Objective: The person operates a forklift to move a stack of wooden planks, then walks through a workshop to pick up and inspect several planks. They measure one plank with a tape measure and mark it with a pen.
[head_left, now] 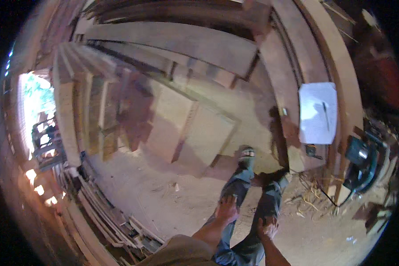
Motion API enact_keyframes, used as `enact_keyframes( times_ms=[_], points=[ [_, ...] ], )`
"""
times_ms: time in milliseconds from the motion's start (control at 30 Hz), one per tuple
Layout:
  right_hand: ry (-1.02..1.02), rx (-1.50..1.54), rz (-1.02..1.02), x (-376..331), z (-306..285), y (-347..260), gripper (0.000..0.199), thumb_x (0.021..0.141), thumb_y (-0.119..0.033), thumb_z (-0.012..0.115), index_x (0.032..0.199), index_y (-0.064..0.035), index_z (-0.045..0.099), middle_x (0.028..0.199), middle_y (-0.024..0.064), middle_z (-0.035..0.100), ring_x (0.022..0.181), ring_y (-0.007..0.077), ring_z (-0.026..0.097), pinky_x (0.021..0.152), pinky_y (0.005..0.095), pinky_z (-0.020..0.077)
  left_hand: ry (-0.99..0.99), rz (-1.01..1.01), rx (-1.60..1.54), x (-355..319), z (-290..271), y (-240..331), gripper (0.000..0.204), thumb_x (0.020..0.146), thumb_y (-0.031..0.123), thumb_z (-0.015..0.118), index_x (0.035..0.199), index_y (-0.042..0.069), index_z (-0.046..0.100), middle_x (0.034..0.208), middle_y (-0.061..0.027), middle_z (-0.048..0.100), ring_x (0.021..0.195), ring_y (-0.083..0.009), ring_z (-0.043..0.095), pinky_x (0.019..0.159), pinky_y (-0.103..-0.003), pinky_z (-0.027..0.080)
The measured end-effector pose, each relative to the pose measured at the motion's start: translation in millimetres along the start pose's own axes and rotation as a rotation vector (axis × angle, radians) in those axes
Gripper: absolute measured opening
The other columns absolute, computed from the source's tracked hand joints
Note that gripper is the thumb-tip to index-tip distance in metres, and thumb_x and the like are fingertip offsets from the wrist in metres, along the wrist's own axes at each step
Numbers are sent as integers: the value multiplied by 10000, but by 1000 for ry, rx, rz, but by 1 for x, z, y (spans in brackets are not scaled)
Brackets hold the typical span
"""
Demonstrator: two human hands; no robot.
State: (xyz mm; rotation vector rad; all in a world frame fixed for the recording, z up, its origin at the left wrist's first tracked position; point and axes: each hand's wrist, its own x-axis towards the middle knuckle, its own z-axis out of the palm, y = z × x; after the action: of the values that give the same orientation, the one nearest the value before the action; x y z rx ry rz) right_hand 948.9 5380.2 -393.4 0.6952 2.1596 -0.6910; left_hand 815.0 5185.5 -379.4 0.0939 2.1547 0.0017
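Person is sitting or leaning with both legs in jeans (244, 186) stretched out over a dusty floor (164, 195); left hand (227, 208) is resting flat and open on the left thigh, right hand (267, 228) is lying loosely open on the right knee, neither gripping anything. Nearest things to the hands are the legs themselves. Off to the right a green power saw (361, 162) is sitting beside the long workbench plank (341, 88), with its cable and a tangle of shavings (310, 193) trailing close to the right foot; judging from this, swinging that foot out risks snagging the cord and dragging the saw. A white paper sheet with a pen (318, 113) is lying on the plank near its edge and looks easy to knock off. Left side is crowding in: stacked boards (75, 106) are leaning upright and loose strips (111, 221) are piling along the lower left wall, a trip risk if stepping that way. Flat panels (195, 128) are lying ahead of the feet. Open room is mostly the bare patch of floor straight ahead and left of the legs; right is tight.
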Motion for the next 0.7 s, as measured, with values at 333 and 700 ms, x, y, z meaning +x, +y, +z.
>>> enact_keyframes(
  times_ms=[333, 700],
  points=[
    [-103, -15, 72, 5, -29, -17, 466, 806, -437, 601, 1100, -79, 652, 1213, 125, 596, 1222, 291, 473, 1020, 460, 339, -1, -12, -31, 3, 1, 5, 577, 805, 306, 584, 1290, 11, 479, 1253, -206, 492, 1179, -367, 473, 926, -530, 411],
    [-67, 36, 63, -1, -19, -10, 434, 810, -414, 610, 1093, -87, 646, 1179, 108, 611, 1174, 303, 508, 995, 489, 343, 55, 25, 28, 0, -1, 7, 540, 798, 301, 596, 1249, 13, 520, 1241, -174, 510, 1147, -343, 493, 901, -503, 408]
  ],
)
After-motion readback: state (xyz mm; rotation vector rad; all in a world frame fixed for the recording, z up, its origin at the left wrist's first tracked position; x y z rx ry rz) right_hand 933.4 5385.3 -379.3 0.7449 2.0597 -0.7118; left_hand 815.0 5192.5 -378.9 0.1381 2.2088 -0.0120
